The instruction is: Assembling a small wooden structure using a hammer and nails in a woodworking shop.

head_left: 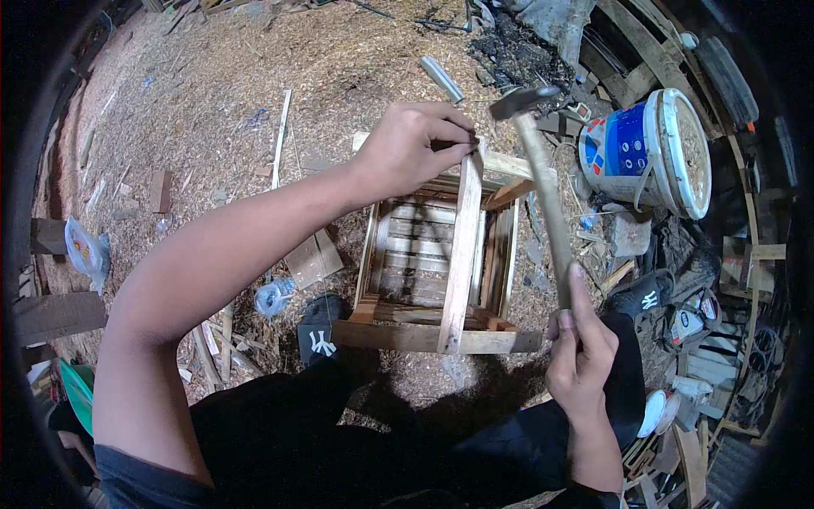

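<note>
A slatted wooden crate (390, 338) stands on the ground between my feet, with its open top toward me. One pale slat (462, 246) lies lengthwise across that top, from the near board to the far one. At the slat's far end my left hand (411, 144) is closed in a pinch; whatever sits between its fingertips is too small to make out. My right hand (581, 365) grips a hammer (545, 195) low on its wooden handle. The hammer's dark metal head is raised to the right of the left fingertips, apart from the slat.
A white and blue bucket (615, 157) lies to the right, beside scrap wood. Wood shavings cover the ground (220, 110). A crumpled clear plastic piece (273, 297) and a flat board piece (314, 259) lie left of the crate. A plastic bag (86, 253) hangs far left.
</note>
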`<action>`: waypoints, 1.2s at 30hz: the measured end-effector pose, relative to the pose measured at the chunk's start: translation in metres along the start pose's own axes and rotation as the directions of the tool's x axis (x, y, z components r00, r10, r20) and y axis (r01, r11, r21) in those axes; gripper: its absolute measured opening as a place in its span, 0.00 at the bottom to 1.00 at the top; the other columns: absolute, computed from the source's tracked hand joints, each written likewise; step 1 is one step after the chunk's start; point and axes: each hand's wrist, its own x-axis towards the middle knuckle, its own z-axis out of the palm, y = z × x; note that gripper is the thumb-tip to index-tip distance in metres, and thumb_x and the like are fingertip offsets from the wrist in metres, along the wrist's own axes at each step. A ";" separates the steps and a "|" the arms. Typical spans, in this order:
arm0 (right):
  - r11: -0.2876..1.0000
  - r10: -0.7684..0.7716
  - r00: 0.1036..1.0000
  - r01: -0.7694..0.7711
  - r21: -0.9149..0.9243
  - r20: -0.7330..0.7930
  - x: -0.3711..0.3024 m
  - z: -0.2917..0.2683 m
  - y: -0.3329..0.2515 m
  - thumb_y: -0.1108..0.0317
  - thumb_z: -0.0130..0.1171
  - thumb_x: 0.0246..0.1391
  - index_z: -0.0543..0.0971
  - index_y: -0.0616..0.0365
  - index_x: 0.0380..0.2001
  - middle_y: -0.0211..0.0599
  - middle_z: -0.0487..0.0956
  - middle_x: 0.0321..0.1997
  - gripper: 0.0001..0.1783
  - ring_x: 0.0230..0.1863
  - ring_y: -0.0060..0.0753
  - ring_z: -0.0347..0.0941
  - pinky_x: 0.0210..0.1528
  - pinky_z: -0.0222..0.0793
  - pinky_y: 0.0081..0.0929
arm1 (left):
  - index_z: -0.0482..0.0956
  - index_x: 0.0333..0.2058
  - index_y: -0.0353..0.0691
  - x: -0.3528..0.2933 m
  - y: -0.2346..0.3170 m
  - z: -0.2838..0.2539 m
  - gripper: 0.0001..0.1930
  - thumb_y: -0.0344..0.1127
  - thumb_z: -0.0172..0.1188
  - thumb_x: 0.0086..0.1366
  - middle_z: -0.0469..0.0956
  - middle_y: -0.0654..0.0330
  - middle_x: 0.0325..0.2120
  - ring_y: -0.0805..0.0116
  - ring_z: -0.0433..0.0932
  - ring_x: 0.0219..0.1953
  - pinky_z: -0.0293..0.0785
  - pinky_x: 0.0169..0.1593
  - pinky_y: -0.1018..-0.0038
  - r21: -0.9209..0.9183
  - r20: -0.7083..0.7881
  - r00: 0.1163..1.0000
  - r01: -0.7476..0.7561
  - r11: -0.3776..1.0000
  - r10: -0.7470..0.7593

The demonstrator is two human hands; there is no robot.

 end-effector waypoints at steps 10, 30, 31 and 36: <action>1.000 0.031 0.999 -0.031 0.005 -0.014 0.000 -0.003 -0.001 0.84 0.45 0.62 0.68 0.62 0.68 0.29 0.71 0.20 0.31 0.21 0.14 0.62 0.26 0.60 0.17 | 0.89 0.33 0.39 0.000 0.002 -0.002 0.05 0.29 0.70 0.57 0.87 0.57 0.38 0.63 0.87 0.36 0.85 0.41 0.71 0.001 -0.008 1.000 -0.015 1.000 0.015; 0.998 0.007 0.999 -0.005 -0.070 0.041 0.004 -0.003 -0.005 0.91 0.49 0.52 0.70 0.69 0.64 0.62 0.81 0.51 0.33 0.38 0.36 0.85 0.42 0.77 0.27 | 0.89 0.32 0.37 -0.003 -0.004 0.002 0.05 0.28 0.70 0.56 0.86 0.56 0.39 0.62 0.87 0.37 0.84 0.41 0.71 0.018 -0.019 0.999 -0.028 0.999 0.029; 0.997 0.006 0.999 -0.003 -0.072 0.040 0.004 -0.001 -0.003 0.91 0.49 0.52 0.70 0.69 0.64 0.62 0.81 0.51 0.33 0.38 0.36 0.85 0.42 0.77 0.27 | 0.89 0.33 0.37 -0.004 -0.003 0.001 0.05 0.28 0.70 0.57 0.86 0.56 0.39 0.62 0.87 0.37 0.84 0.41 0.71 0.030 -0.013 1.000 -0.013 0.999 0.013; 1.000 0.015 0.999 -0.016 -0.018 -0.044 -0.005 -0.001 -0.005 0.88 0.44 0.57 0.70 0.62 0.67 0.30 0.69 0.21 0.33 0.21 0.17 0.62 0.27 0.62 0.18 | 0.89 0.33 0.37 0.004 -0.001 0.005 0.05 0.28 0.69 0.57 0.87 0.56 0.38 0.62 0.87 0.36 0.84 0.42 0.72 -0.030 0.001 1.000 -0.007 1.000 0.007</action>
